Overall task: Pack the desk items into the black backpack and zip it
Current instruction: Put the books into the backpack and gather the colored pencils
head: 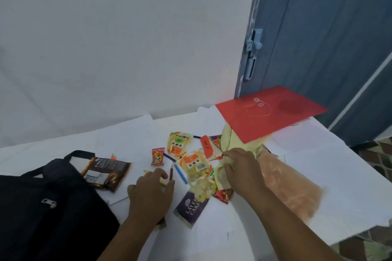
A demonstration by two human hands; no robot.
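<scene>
While both forearms reach in from the near edge, the white table [318, 167] carries everything. Black backpack [42, 207] lies slumped at the near left corner, its carry handle toward the wall, a metal zip pull showing on the upper face; whether the zip is open I cannot tell. Red envelope [269, 112], flat and string-tied, sits raised at far right on a pale yellow bundle [233, 140], long axis running left-near to right-far, one corner overhanging toward the blue door [328, 38]. Translucent pink bag [292, 184] lies right of the right forearm, blurred.

Brown snack packet [106, 172] rests against the backpack's right edge, long axis angled toward the wall. Purple cake packet [191, 207] lies between the two forearms, long axis tilted right-far. Two orange-and-yellow snack packs [195, 167] lie in the middle, overlapping loosely. Small red sweet packet [157, 156] sits just left of them. Blue pencil [180, 172] and a dark red pencil [171, 172] lie beside each other, tips toward the wall.

Left hand [151, 190]: palm down, fingers curled loosely over yellow scraps beside the dark red pencil; whether it grips anything, cannot tell. Right hand [239, 167]: palm down, fingertips pinching at the pale yellow bundle near a thin red stick.
</scene>
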